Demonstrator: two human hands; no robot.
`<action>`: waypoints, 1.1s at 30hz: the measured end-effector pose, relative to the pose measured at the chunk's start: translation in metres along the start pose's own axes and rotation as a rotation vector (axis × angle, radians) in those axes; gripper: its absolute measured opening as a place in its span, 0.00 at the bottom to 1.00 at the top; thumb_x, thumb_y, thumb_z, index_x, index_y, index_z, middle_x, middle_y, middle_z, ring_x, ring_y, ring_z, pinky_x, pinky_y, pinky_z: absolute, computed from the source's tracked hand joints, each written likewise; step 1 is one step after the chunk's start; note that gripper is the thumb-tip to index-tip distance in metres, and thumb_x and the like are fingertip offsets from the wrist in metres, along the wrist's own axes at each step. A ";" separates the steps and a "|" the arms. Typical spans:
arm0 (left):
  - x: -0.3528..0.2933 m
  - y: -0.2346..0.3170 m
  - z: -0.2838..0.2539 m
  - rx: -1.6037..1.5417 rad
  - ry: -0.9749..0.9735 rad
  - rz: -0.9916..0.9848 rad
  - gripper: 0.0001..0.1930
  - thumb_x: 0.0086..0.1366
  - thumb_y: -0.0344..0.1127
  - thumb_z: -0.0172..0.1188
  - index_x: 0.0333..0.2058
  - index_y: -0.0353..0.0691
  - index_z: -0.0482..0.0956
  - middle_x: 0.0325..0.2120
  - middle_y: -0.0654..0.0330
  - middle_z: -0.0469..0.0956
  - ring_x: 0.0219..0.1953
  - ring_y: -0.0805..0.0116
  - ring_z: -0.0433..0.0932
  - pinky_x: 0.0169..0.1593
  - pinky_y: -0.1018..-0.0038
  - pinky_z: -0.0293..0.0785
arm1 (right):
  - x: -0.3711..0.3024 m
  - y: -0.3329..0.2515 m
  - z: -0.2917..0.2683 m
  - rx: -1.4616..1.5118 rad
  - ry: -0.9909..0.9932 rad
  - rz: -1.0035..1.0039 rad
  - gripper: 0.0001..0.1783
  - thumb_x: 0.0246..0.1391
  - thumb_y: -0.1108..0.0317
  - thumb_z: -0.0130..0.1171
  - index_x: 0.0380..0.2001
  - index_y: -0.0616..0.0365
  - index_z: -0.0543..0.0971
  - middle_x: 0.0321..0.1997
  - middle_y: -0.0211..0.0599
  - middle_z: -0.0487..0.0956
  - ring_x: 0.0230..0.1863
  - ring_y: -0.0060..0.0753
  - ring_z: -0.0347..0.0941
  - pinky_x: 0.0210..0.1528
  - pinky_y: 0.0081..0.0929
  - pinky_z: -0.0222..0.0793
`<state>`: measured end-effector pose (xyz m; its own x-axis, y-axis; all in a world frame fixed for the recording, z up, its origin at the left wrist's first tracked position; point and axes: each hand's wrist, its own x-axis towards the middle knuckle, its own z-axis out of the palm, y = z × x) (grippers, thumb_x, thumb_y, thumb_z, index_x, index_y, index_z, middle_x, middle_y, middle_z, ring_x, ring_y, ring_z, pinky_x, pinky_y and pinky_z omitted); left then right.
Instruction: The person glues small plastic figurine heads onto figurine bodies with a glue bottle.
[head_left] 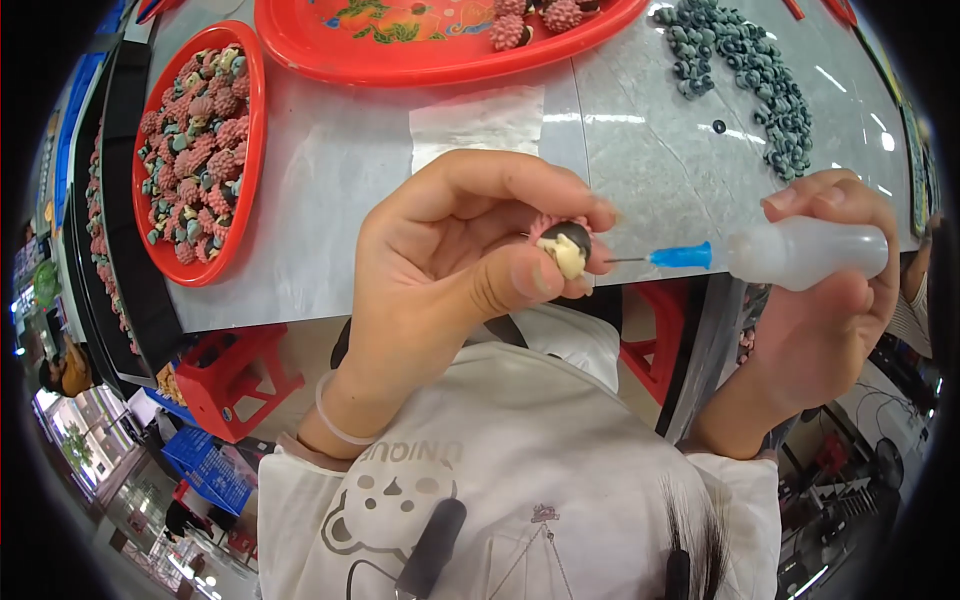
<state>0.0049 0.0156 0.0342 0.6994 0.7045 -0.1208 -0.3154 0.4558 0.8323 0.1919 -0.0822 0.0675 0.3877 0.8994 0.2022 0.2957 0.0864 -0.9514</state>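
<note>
Between the thumb and fingers of my left hand (430,260) is a small figurine (566,250) with a pink knobbly outside, a dark cap and a cream part. My right hand (835,290) grips a translucent white squeeze bottle (805,252) lying sideways. From the bottle's left end a blue needle tip (682,256) points at the figurine, its thin metal end very close to it; whether they touch I cannot tell. Both hands are raised over the table's near edge.
A red oval basin (258,150) of pink and grey-blue pieces stands left. Another red tray (400,65) holds several pink pieces at the back. Many grey-blue pieces (775,90) lie far right on the grey table (320,200). Red stools (240,380) stand below.
</note>
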 end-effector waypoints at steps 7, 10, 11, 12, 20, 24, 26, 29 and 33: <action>-0.004 -0.002 0.001 0.016 -0.013 -0.031 0.19 0.50 0.43 0.60 0.35 0.36 0.67 0.32 0.54 0.69 0.30 0.72 0.72 0.27 0.86 0.69 | -0.013 -0.005 0.010 -0.081 0.156 -0.230 0.28 0.45 0.50 0.53 0.35 0.69 0.67 0.28 0.50 0.71 0.28 0.32 0.62 0.30 0.24 0.59; -0.003 -0.004 0.000 0.017 -0.011 -0.028 0.19 0.50 0.42 0.60 0.34 0.36 0.67 0.33 0.54 0.69 0.30 0.71 0.71 0.26 0.86 0.68 | -0.018 -0.007 0.014 -0.102 0.263 -0.399 0.27 0.45 0.52 0.52 0.35 0.70 0.67 0.27 0.52 0.72 0.23 0.31 0.62 0.25 0.24 0.58; -0.002 -0.004 0.000 0.017 -0.011 -0.026 0.18 0.50 0.42 0.60 0.34 0.36 0.67 0.33 0.54 0.69 0.30 0.71 0.71 0.26 0.85 0.67 | -0.017 -0.009 0.015 -0.131 0.234 -0.403 0.27 0.45 0.52 0.52 0.35 0.70 0.67 0.27 0.52 0.72 0.22 0.30 0.61 0.24 0.23 0.58; -0.002 -0.005 0.000 0.017 -0.014 -0.028 0.18 0.50 0.42 0.60 0.34 0.36 0.67 0.33 0.54 0.69 0.30 0.71 0.71 0.26 0.85 0.67 | -0.015 -0.012 0.016 -0.160 0.204 -0.408 0.26 0.45 0.53 0.52 0.35 0.70 0.67 0.26 0.52 0.72 0.21 0.29 0.61 0.23 0.22 0.57; 0.000 -0.002 -0.003 -0.017 -0.004 -0.037 0.18 0.51 0.41 0.60 0.34 0.36 0.66 0.33 0.54 0.69 0.29 0.71 0.71 0.28 0.85 0.68 | -0.011 -0.019 0.004 -0.248 0.084 -0.252 0.26 0.44 0.55 0.54 0.36 0.70 0.66 0.31 0.52 0.71 0.22 0.29 0.63 0.22 0.19 0.58; 0.000 0.000 0.000 -0.027 0.003 -0.018 0.18 0.51 0.40 0.60 0.34 0.36 0.66 0.33 0.53 0.69 0.29 0.70 0.72 0.28 0.84 0.69 | -0.009 -0.009 -0.010 -0.077 0.084 -0.003 0.25 0.43 0.56 0.56 0.37 0.68 0.65 0.37 0.51 0.69 0.29 0.33 0.66 0.28 0.22 0.63; 0.001 -0.003 0.001 -0.041 0.002 -0.050 0.17 0.51 0.40 0.60 0.34 0.36 0.66 0.33 0.53 0.69 0.29 0.69 0.73 0.28 0.84 0.70 | -0.002 0.004 -0.003 0.109 0.091 0.099 0.22 0.43 0.62 0.56 0.37 0.65 0.63 0.39 0.50 0.69 0.33 0.34 0.68 0.36 0.24 0.64; 0.000 -0.004 -0.005 -0.137 -0.095 0.005 0.12 0.54 0.29 0.55 0.36 0.29 0.67 0.35 0.49 0.70 0.35 0.67 0.73 0.37 0.77 0.73 | 0.018 0.031 0.025 -0.065 0.054 -0.145 0.21 0.38 0.82 0.55 0.38 0.63 0.62 0.37 0.45 0.71 0.38 0.33 0.68 0.44 0.25 0.61; 0.001 -0.005 -0.003 -0.117 -0.070 0.039 0.12 0.53 0.30 0.56 0.34 0.29 0.67 0.34 0.48 0.70 0.33 0.66 0.73 0.35 0.78 0.73 | 0.028 0.045 0.048 -0.256 0.056 -0.152 0.22 0.36 0.83 0.55 0.38 0.62 0.63 0.35 0.40 0.72 0.37 0.27 0.67 0.41 0.22 0.61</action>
<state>0.0056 0.0157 0.0288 0.7270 0.6850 -0.0479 -0.4132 0.4922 0.7662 0.1744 -0.0324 0.0191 0.3671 0.8589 0.3570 0.5616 0.1013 -0.8212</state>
